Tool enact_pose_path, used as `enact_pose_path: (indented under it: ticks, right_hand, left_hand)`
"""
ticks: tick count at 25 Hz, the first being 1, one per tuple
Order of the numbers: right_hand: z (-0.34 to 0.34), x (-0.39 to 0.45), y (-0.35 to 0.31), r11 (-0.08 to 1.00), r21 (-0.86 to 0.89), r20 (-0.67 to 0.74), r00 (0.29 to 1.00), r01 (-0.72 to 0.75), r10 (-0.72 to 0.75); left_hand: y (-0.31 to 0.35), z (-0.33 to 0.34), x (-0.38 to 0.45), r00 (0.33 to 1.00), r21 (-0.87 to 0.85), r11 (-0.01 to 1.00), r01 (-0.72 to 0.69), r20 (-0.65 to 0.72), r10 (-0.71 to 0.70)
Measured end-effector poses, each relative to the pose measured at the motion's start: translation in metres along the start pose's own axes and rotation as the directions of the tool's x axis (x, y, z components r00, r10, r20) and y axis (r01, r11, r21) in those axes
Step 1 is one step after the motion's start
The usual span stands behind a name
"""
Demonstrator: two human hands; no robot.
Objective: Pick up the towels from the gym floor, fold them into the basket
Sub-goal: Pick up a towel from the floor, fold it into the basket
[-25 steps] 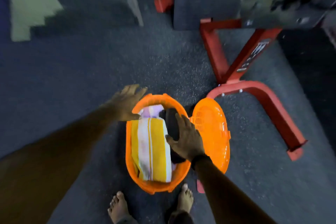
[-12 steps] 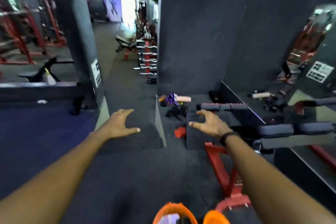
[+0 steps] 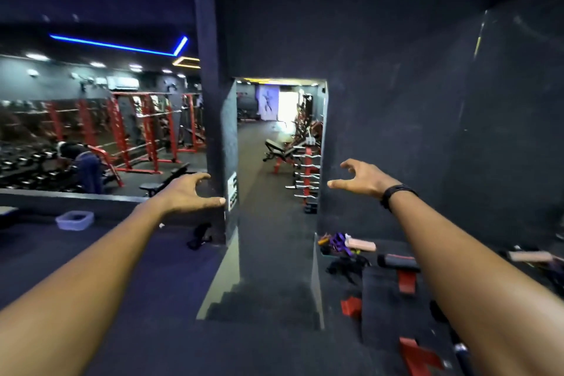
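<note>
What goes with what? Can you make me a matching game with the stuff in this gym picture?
Things:
1. left hand
2. right hand
3. plastic tub
4. ceiling light strip

Descriptions:
A. glowing blue
B. has a black wristband next to it
C. pale, sitting on the floor at the left
D. fingers spread, holding nothing, in front of the dark pillar

Pairs: 1-D, 2-B, 3-C, 4-A

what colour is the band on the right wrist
Black: a narrow dark wristband just behind the right hand, clearest in the head view.
</note>
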State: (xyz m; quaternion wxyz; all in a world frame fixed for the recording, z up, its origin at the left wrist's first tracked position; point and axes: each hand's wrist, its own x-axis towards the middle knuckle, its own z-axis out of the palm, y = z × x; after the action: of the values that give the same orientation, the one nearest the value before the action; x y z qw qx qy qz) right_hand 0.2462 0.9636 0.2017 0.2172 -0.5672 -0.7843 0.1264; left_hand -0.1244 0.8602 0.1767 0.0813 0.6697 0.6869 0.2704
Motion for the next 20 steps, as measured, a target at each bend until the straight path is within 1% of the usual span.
enact_pose_path:
  ticks: [3,5,6,8,11,14,16,18,20]
  right_hand:
    - [-0.016,-0.009,-0.024,0.994,-0.001,0.016,0.994,0.112,-0.112]
    - [-0.020,-0.015,-0.043,0.983,0.011,0.024,0.983,0.181,-0.181]
    - [-0.018,-0.018,-0.055,0.977,0.022,0.040,0.976,0.214,-0.215]
    - [-0.011,-0.025,-0.080,0.961,0.037,0.071,0.958,0.275,-0.277]
    - [0.008,-0.039,-0.132,0.923,0.063,0.127,0.914,0.380,-0.385]
    - [0.029,-0.062,-0.196,0.864,0.130,0.170,0.848,0.486,-0.502]
    - [0.048,-0.082,-0.248,0.811,0.202,0.207,0.785,0.549,-0.584]
    - [0.070,-0.106,-0.303,0.741,0.264,0.235,0.704,0.617,-0.670]
    - [0.095,-0.137,-0.362,0.668,0.309,0.263,0.614,0.677,-0.744]
  left_hand:
    - [0.015,-0.026,-0.037,0.997,-0.008,0.998,0.065,-0.047,-0.065]
    - [0.019,-0.041,-0.062,0.987,-0.018,0.994,0.111,-0.116,-0.112]
    - [0.021,-0.051,-0.077,0.979,-0.010,0.991,0.137,-0.151,-0.137]
    - [0.022,-0.074,-0.110,0.969,0.038,0.982,0.185,-0.173,-0.176]
    - [0.015,-0.110,-0.169,0.939,0.083,0.957,0.277,-0.234,-0.252]
    - [0.002,-0.144,-0.232,0.881,0.091,0.917,0.388,-0.328,-0.340]
    - [-0.011,-0.174,-0.284,0.829,0.102,0.872,0.478,-0.380,-0.410]
    - [-0.028,-0.199,-0.341,0.781,0.100,0.834,0.543,-0.424,-0.458]
    - [-0.046,-0.221,-0.404,0.706,0.073,0.781,0.621,-0.485,-0.516]
